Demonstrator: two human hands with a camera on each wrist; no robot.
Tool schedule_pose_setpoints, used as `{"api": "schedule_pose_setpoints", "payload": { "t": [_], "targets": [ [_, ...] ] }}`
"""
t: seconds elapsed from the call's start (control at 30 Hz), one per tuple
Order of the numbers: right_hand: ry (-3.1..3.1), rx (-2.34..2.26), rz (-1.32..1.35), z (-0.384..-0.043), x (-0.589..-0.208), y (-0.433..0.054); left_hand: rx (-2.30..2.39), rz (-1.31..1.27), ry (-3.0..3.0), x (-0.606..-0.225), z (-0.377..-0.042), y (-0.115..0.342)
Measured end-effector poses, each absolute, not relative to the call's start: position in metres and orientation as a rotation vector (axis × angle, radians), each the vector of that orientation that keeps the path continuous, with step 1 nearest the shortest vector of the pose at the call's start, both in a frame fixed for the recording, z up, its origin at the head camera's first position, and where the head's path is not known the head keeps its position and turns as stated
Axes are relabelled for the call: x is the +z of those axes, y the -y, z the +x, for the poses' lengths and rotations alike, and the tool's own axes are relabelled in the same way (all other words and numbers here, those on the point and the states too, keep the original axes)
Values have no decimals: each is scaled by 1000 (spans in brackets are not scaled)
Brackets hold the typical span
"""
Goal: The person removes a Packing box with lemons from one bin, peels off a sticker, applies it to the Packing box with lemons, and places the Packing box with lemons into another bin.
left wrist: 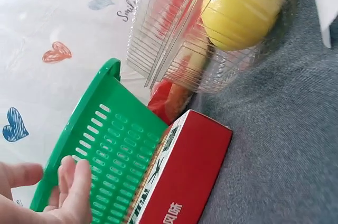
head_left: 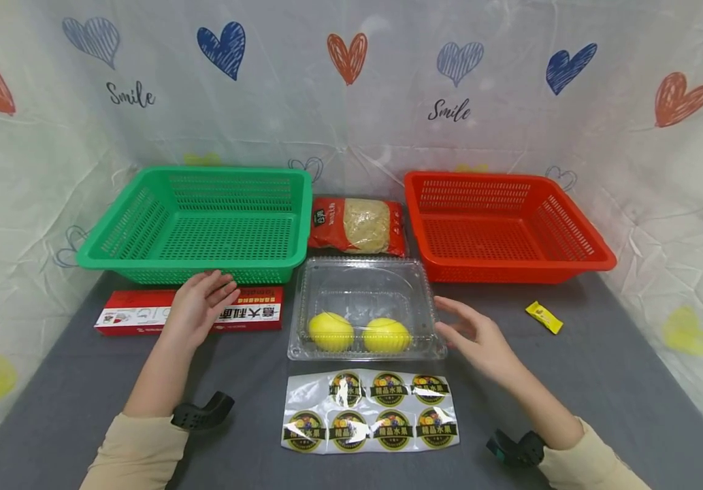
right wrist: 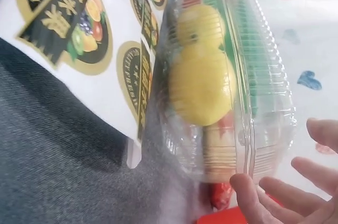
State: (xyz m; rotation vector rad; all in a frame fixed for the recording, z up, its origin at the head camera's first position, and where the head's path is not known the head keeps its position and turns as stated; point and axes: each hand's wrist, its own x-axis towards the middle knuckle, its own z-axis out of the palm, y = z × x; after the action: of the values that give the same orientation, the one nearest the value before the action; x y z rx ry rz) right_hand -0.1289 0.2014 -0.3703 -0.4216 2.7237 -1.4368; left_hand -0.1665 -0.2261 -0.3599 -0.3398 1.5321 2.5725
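A clear plastic clamshell box (head_left: 366, 282) stands closed in the middle of the table, with two yellow fruits (head_left: 331, 332) inside along its front side. My right hand (head_left: 480, 344) is at the box's right edge. In the right wrist view its fingers (right wrist: 244, 195) are spread beside the rim, with nothing gripped. Over the red pasta box (head_left: 253, 309) at the left hovers my left hand (head_left: 194, 313), fingers loosely bent, near the green basket's front rim. It holds nothing. A sheet of round fruit labels (head_left: 369, 412) lies flat in front of the clamshell.
The green basket (head_left: 204, 264) stands at the back left and a red basket (head_left: 516, 265) at the back right. Between them lies a red-and-clear food bag (head_left: 360, 224). A small yellow packet (head_left: 544, 317) is on the grey cloth at the right.
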Motion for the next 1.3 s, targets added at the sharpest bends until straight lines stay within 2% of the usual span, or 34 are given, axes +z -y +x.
{"api": "schedule_pose_setpoints", "payload": {
  "t": [0.67,1.13,1.3],
  "targets": [
    [-2893,-1306,-443,-99,-363,-206,1979,-118,-2123,-366,-125,208],
    [-2774,-1431,-454,-86,-370,-192,1843,-65,-2188,-377,-100,199],
    [-2644,-1493,-531,-81,-372,-182,1770,-32,-2243,-383,-92,190]
  ]
}}
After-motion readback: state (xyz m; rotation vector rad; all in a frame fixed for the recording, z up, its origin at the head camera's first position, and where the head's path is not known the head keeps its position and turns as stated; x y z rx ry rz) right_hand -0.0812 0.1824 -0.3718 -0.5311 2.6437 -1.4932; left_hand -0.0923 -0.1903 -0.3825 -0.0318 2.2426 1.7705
